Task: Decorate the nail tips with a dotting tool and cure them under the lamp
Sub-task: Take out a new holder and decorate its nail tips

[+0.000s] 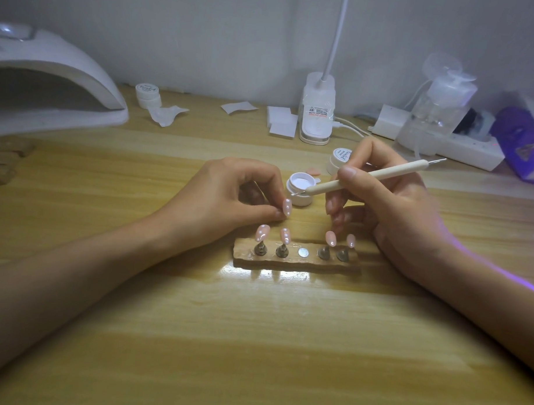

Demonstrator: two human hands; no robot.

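Tool tip of the dotting tool point(363, 179), pinched in your right hand point(389, 206), points left at the nail tip point(287, 206) your left hand point(229, 201) pinches upright.

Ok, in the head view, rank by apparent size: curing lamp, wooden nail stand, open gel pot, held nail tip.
1. curing lamp, cut off by the frame edge
2. wooden nail stand
3. open gel pot
4. held nail tip, in the left hand

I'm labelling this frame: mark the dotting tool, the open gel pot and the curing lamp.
dotting tool point(366, 177): head view, middle of its cream handle.
gel pot point(301, 188): head view, its open white rim.
curing lamp point(61, 65): head view, top of its white dome.
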